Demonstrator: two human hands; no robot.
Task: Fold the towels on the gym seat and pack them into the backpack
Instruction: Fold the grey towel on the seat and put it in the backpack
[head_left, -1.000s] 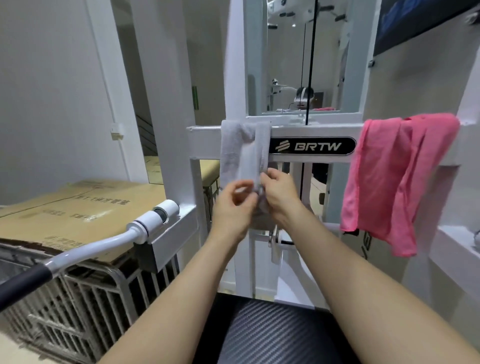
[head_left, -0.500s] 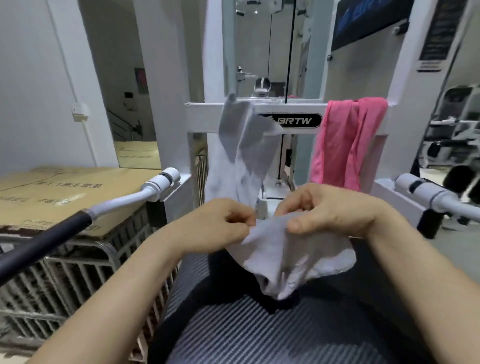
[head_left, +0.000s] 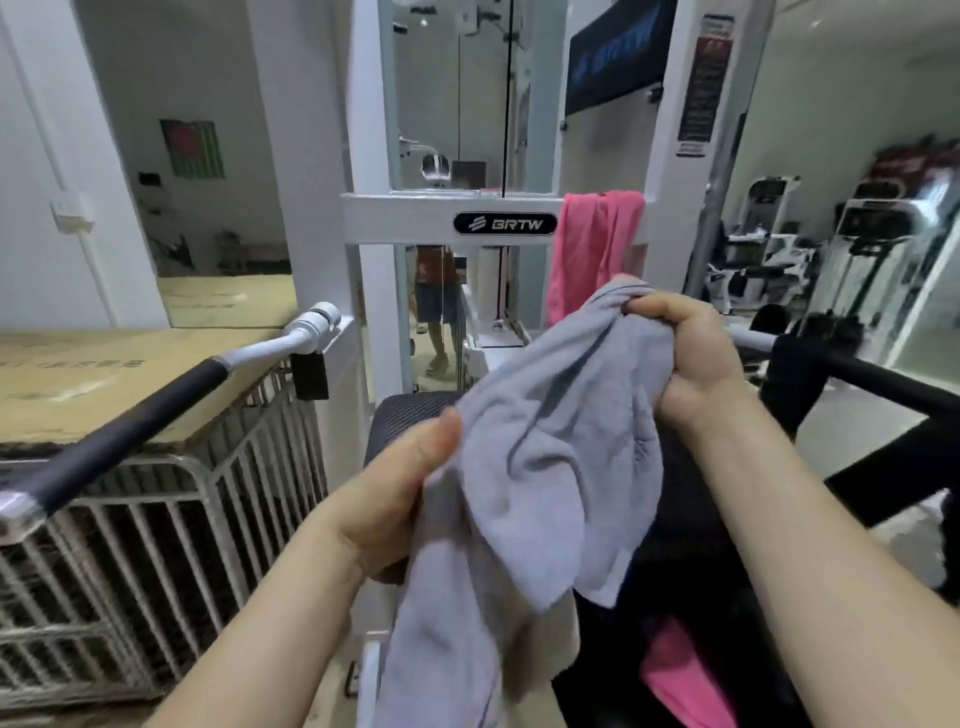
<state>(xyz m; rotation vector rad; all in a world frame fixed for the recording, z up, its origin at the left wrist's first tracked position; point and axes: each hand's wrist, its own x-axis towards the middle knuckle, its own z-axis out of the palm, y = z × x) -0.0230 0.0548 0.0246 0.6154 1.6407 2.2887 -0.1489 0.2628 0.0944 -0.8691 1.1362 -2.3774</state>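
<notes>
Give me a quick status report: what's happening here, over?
Gripping: left hand and right hand both hold the grey towel, bunched, unfolded. Second, pink towel hangs on the white crossbar. Nothing blocking.

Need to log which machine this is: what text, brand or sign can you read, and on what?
"BRTW": black badge on the machine's white crossbar.
Red-and-black notice, upper right: too blurred to read.
Dark banner beside it: lettering blurred.
Cardboard box at left: print too blurred.

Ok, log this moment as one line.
left hand: grips grey towel | right hand: grips grey towel | grey towel: bunched, unfolded | pink towel: draped over machine crossbar
</notes>
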